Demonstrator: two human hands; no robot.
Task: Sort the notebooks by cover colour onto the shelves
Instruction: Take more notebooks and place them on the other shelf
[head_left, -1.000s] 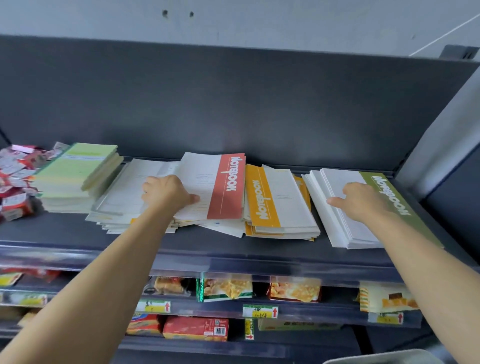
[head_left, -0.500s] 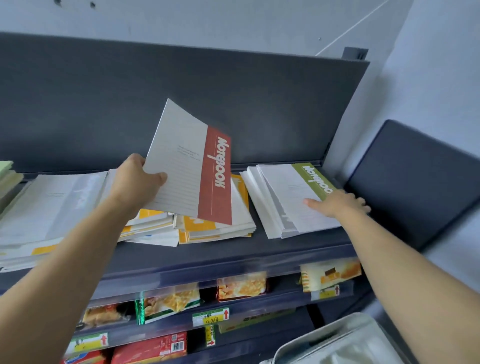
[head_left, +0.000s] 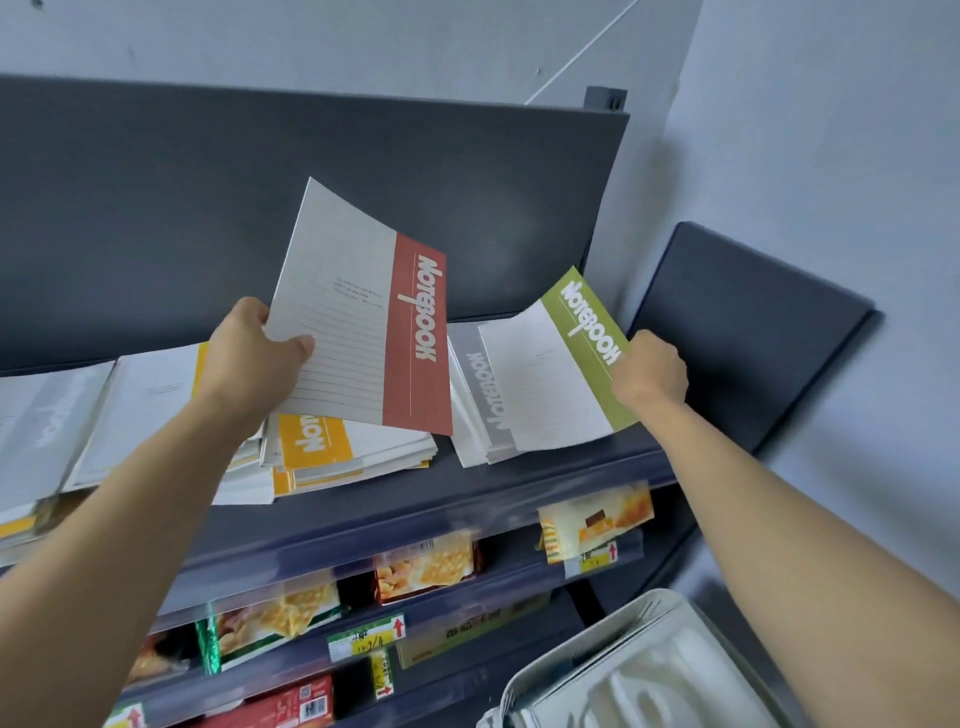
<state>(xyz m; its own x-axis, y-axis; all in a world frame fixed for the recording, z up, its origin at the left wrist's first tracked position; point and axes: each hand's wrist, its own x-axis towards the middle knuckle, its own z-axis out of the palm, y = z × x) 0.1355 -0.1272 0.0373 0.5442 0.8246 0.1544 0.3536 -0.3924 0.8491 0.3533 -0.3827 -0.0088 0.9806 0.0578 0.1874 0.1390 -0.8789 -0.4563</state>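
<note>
My left hand (head_left: 254, 358) grips a red-banded notebook (head_left: 374, 312) by its white edge and holds it tilted up above the yellow notebook stack (head_left: 332, 452). My right hand (head_left: 652, 371) pinches the green-banded notebook (head_left: 561, 364) at its green edge, lifted off a stack whose top cover has a grey band (head_left: 485, 395). Both stacks lie on the dark top shelf (head_left: 395, 514). More notebooks, white and grey (head_left: 57, 426), spread out at the left of the shelf.
Below the top shelf, lower shelves hold snack packets (head_left: 423, 569) and yellow price tags (head_left: 363, 642). A white basket (head_left: 623, 670) sits at the bottom right. A dark side panel (head_left: 748, 332) stands to the right against a pale wall.
My right hand went from resting flat on the green notebook to pinching it and lifting it off its stack. My left hand raised the red notebook a little higher. The view swung right.
</note>
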